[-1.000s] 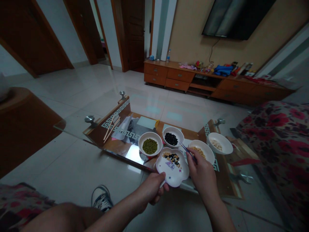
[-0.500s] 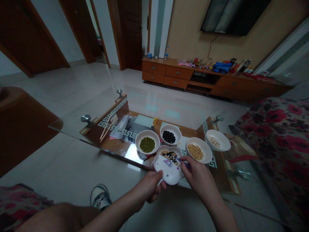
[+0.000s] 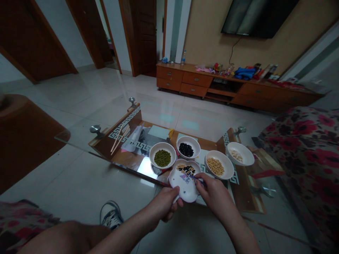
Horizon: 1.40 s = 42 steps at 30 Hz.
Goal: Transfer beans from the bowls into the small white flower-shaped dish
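Observation:
My left hand (image 3: 169, 203) grips the short handle of a white flower-shaped plate (image 3: 189, 194) with a cartoon print, thumb on top. On the plate's far part lie mixed black and yellow beans (image 3: 186, 169). My right hand (image 3: 212, 187) is closed around slim dark-blue tweezers (image 3: 200, 180), their tips over the plate just below the beans. Beyond the plate stand a bowl of green beans (image 3: 162, 158), a bowl of black beans (image 3: 186, 150) and a bowl of yellow beans (image 3: 215, 165). Farther right, a white bowl (image 3: 245, 155) holds a few pale pieces.
The bowls stand on a glass-topped table (image 3: 129, 171) with papers visible beneath. Wooden chopsticks (image 3: 119, 139) lie at its left. A flowered cover (image 3: 304, 141) is on the right. Across the floor, a wooden cabinet (image 3: 196, 83) carries clutter below a television (image 3: 256, 17).
My right hand has shifted slightly left and nearer, and the tweezers' tips now point lower on the plate, away from the beans. My left hand keeps its grip on the plate.

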### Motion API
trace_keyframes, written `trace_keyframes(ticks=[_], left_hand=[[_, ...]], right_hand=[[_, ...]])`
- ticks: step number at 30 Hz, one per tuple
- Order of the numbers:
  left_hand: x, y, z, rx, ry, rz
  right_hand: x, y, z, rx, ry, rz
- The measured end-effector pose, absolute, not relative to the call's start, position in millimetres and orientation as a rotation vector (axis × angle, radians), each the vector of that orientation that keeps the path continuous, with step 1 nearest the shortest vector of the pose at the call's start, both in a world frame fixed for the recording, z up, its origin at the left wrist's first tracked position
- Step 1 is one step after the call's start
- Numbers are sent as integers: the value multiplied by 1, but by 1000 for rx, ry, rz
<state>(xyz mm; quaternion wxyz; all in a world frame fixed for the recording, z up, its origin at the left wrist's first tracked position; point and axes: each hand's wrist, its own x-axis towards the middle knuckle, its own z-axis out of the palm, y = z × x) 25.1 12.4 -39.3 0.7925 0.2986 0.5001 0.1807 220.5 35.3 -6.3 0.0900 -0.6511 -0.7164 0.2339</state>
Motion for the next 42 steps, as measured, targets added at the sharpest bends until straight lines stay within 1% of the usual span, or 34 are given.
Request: trace_keyframes(ticks=[18, 29, 42], left_hand=[[25, 12, -41, 655, 1078, 381], [24, 11, -38, 656, 1076, 377], [25, 12, -42, 654, 1089, 377]], right_hand=[[218, 35, -6, -1920, -2159, 647], [217, 35, -5, -1924, -2131, 705], [218, 35, -5, -1916, -2150, 679]])
